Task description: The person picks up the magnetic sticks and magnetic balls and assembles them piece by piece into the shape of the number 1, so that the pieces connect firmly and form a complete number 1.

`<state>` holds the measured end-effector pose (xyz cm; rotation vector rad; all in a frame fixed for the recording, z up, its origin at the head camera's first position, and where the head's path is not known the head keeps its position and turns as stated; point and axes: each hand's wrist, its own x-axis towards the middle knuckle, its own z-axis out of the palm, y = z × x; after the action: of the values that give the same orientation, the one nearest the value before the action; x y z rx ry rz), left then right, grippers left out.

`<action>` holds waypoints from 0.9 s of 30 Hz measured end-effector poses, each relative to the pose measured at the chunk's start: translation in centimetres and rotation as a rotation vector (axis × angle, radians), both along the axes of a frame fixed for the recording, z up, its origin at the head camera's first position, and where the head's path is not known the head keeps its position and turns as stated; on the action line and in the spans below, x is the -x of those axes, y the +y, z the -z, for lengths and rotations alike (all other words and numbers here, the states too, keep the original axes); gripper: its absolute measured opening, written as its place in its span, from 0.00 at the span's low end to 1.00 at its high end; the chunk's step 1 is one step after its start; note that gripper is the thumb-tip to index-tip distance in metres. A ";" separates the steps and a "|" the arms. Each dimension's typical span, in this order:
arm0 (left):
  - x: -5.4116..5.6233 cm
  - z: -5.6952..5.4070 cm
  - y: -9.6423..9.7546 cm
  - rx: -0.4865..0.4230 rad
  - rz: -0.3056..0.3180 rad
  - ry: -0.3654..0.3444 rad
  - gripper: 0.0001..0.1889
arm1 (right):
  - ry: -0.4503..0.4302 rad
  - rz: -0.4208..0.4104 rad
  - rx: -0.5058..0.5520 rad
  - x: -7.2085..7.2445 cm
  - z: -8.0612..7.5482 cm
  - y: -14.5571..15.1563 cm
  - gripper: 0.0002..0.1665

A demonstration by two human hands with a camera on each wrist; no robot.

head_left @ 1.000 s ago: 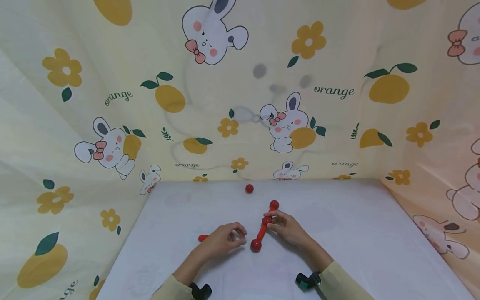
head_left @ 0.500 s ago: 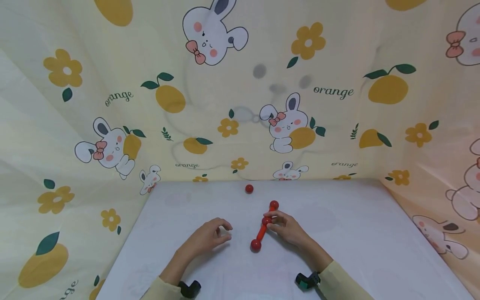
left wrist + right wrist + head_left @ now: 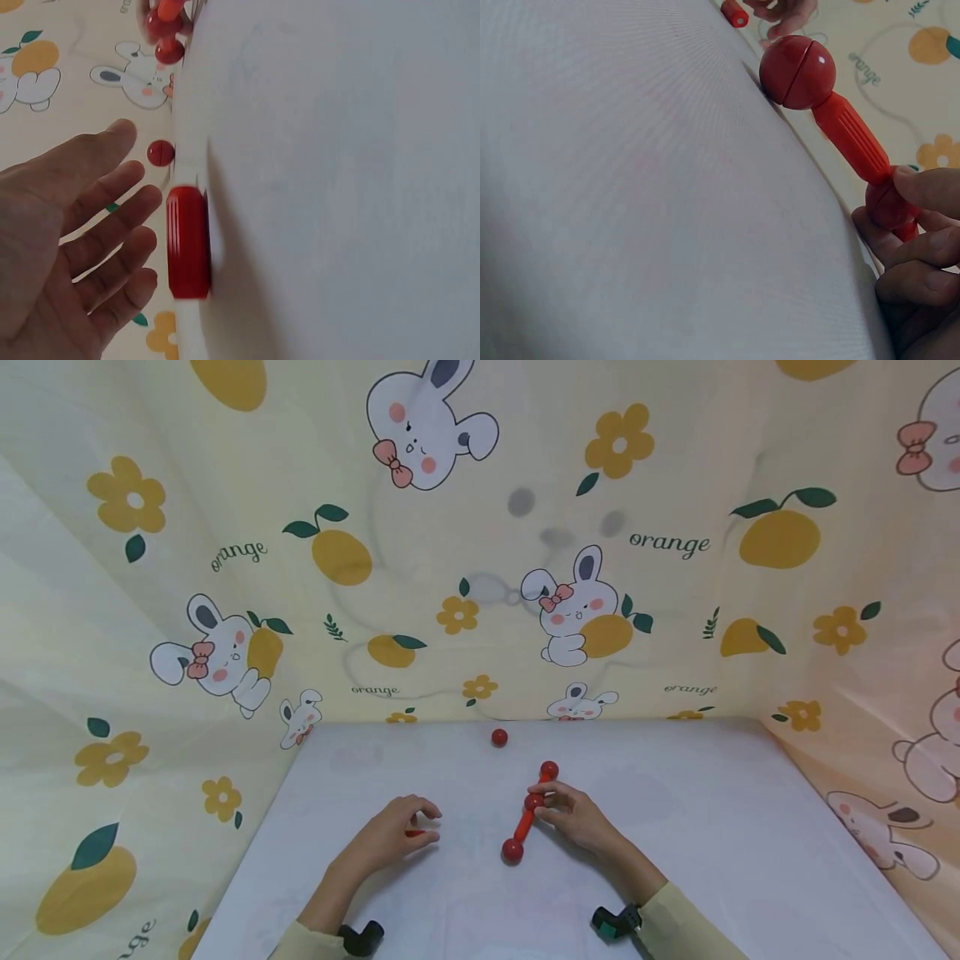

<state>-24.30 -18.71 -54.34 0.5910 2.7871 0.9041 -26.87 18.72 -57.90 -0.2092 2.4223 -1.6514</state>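
Note:
My right hand (image 3: 577,818) pinches the middle ball (image 3: 889,204) of a chain of three red balls joined by two orange-red ribbed rods. The near end ball (image 3: 512,852) and the rod (image 3: 851,137) leading to it point toward me; the far end ball (image 3: 549,770) sticks out beyond my fingers. My left hand (image 3: 385,837) is empty, fingers relaxed and apart. Just past its fingertips in the left wrist view lies a loose red rod (image 3: 187,244) on the table; in the head view the hand mostly hides it.
A loose red ball (image 3: 499,737) sits near the back edge of the white table (image 3: 675,877). Behind and beside the table hangs a cream curtain (image 3: 450,510) printed with rabbits and oranges. Each wrist carries a small black camera.
My left hand has moved left, away from the chain and over the loose rod, which it now mostly covers in the head view. The right hand and the chain have stayed in place.

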 end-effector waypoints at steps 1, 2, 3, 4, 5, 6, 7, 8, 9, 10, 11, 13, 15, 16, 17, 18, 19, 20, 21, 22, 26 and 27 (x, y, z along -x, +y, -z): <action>0.0 0.0 -0.2 0.010 -0.009 -0.003 0.17 | -0.002 0.004 0.001 0.0 0.0 0.0 0.21; 0.0 0.0 -0.4 0.016 -0.015 -0.006 0.17 | -0.003 0.006 0.001 0.0 0.0 0.0 0.21; -0.1 0.0 -0.5 0.025 -0.018 -0.010 0.18 | -0.003 0.007 0.002 0.0 0.0 0.0 0.21; 0.0 0.0 -0.7 0.034 -0.020 -0.012 0.19 | -0.003 0.007 0.004 0.0 0.0 0.0 0.21; 0.0 0.0 -0.8 0.044 -0.023 -0.016 0.19 | -0.001 0.006 0.005 0.0 0.0 0.0 0.21; 0.0 0.0 -0.9 0.051 -0.020 -0.016 0.20 | 0.000 0.005 0.008 0.0 0.0 0.0 0.21; 0.0 0.1 -0.9 0.058 -0.017 -0.019 0.20 | 0.003 0.003 0.009 0.0 0.0 0.1 0.21; 0.0 0.1 -1.0 0.063 -0.013 -0.018 0.20 | 0.005 0.002 0.009 0.0 0.0 0.1 0.21; 0.0 0.2 -1.1 0.072 -0.012 -0.019 0.20 | 0.005 0.000 0.012 0.0 0.0 0.1 0.21; 0.1 0.2 -1.1 0.077 -0.013 -0.021 0.20 | 0.004 -0.001 0.012 0.0 0.1 0.1 0.21; 0.1 0.3 -1.2 0.081 -0.015 -0.025 0.20 | 0.003 -0.002 0.013 0.0 0.1 0.1 0.21; 0.1 0.4 -1.3 0.083 -0.014 -0.025 0.19 | 0.001 -0.001 0.007 0.0 0.2 0.1 0.21; 0.2 0.4 -1.3 0.078 -0.015 -0.029 0.17 | 0.003 -0.002 0.001 0.0 0.3 0.2 0.21; 0.2 0.4 -1.4 0.071 -0.015 -0.029 0.17 | 0.007 -0.003 -0.005 0.0 0.3 0.2 0.21; 0.2 0.4 -1.4 0.069 -0.014 -0.027 0.16 | 0.011 -0.004 -0.009 0.0 0.3 0.2 0.21; 0.2 0.4 -1.4 0.064 -0.014 -0.024 0.15 | 0.015 -0.006 -0.011 0.0 0.3 0.2 0.21; 0.1 0.4 -1.4 0.062 -0.018 -0.026 0.15 | 0.018 -0.009 -0.012 0.0 0.3 0.2 0.21; 0.1 0.4 -1.5 0.062 -0.021 -0.024 0.14 | 0.019 -0.012 -0.010 0.1 0.3 0.2 0.21; 0.1 0.4 -1.5 0.063 -0.023 -0.022 0.14 | 0.020 -0.015 -0.007 0.1 0.3 0.2 0.21; 0.1 0.4 -1.5 0.065 -0.026 -0.020 0.14 | 0.018 -0.017 -0.003 0.1 0.3 0.2 0.21; 0.0 0.4 -1.4 0.072 -0.035 -0.016 0.13 | 0.014 -0.018 0.010 0.0 0.3 0.1 0.21; 0.0 0.4 -1.5 0.073 -0.034 -0.013 0.13 | 0.014 -0.016 0.010 0.0 0.2 0.1 0.21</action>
<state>-24.32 -20.16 -54.70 0.5264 2.8129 0.8058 -26.90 18.85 -58.15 -0.2420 2.4161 -1.6607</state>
